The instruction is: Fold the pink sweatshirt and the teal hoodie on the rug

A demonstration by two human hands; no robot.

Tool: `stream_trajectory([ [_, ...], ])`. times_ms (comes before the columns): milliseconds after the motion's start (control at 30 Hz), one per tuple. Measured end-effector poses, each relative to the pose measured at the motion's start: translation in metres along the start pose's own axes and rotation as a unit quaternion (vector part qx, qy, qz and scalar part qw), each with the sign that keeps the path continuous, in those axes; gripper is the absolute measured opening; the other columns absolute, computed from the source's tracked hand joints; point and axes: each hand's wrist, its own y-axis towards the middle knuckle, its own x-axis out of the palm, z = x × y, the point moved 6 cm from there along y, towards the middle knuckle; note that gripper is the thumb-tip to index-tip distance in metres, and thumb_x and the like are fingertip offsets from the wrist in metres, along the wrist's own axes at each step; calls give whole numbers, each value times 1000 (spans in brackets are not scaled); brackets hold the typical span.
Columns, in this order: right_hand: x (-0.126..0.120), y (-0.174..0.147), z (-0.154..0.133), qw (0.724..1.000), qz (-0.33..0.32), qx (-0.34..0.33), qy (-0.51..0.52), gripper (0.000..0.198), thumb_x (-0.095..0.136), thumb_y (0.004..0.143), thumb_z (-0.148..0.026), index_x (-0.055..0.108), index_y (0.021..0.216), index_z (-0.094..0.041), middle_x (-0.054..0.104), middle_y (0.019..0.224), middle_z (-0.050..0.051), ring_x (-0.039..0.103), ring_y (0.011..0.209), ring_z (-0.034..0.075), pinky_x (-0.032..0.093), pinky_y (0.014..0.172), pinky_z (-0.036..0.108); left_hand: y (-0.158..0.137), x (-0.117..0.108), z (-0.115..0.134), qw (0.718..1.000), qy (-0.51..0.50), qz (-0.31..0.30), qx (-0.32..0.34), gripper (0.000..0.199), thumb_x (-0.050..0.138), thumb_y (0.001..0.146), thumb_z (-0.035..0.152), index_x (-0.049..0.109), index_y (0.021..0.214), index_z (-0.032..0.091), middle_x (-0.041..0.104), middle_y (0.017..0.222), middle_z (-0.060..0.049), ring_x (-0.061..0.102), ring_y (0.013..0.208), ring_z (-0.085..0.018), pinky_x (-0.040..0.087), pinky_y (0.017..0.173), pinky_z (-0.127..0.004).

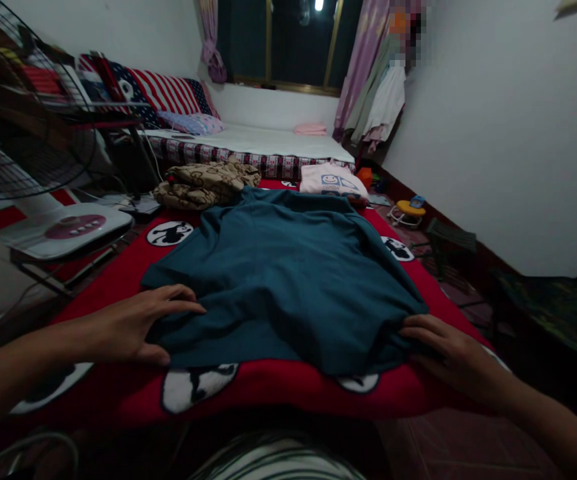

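A teal shirt (pixel 288 267) is spread over a red blanket (pixel 448 380) with black-and-white panda patches. Its near edge is toward me, with loose wrinkles across the middle and a bunched fold near the right corner. My left hand (pixel 136 323) rests at the shirt's near left corner, thumb and fingers spread apart on the cloth. At the near right corner, my right hand (pixel 451 353) has its fingers bent over the shirt's edge; its thumb is mostly hidden.
A crumpled brown patterned cloth (pixel 208 183) and a folded pale pink garment (pixel 332 180) lie beyond the shirt. A fan (pixel 18 120) stands on the left. To the right are a yellow stool (pixel 409 208) and a dark folding stool (pixel 451 237). A bed (pixel 268 137) is under the window.
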Motion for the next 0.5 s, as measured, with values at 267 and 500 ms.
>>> stream_trajectory([
  [267,-37,-28,67,969,146,176,93,33,50,71,-10,66,91,-31,70,96,8,68,88,24,54,73,33,-8,7,0,1000,-16,10,-15,45,54,69,10,64,109,28,52,131,-3,56,114,-21,44,97,-26],
  [500,-31,-49,109,943,63,249,213,26,58,62,-26,71,77,-42,72,91,12,69,85,30,52,68,40,-1,-11,0,996,-86,-29,4,23,49,70,7,66,78,20,64,84,0,62,78,-13,46,73,-19],
])
